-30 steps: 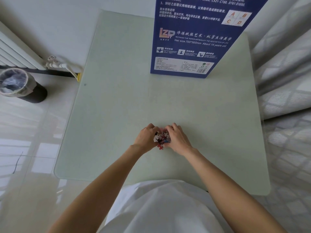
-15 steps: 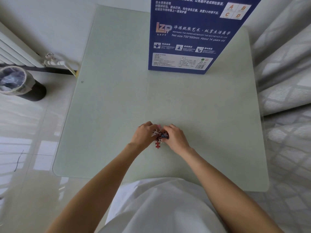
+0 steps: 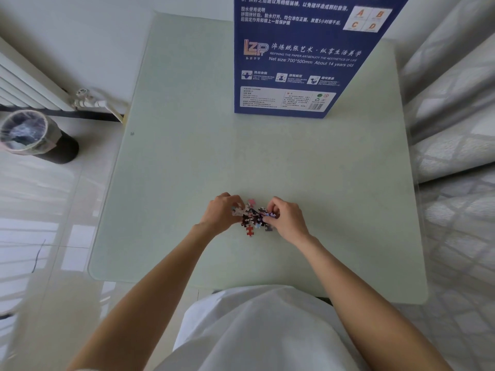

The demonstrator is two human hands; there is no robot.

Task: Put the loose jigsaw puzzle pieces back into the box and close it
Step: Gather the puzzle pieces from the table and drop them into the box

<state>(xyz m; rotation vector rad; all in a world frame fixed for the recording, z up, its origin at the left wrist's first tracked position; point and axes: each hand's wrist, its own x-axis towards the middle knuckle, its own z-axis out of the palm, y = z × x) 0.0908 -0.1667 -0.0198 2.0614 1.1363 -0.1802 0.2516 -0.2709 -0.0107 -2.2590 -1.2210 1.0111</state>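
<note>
Head view: blue box (image 3: 300,60) stands upright at far edge of pale green table (image 3: 174,170), inside not visible. Small heap of puzzle pieces (image 3: 253,218) lies on table, well apart from box. Left hand (image 3: 221,212) and right hand (image 3: 288,219) curl around heap, fingers pinching pieces. Lined bin (image 3: 26,132) on floor, left.

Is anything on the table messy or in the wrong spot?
Yes. The puzzle pieces lie heaped on the table between the left hand and right hand, not in the blue box.
</note>
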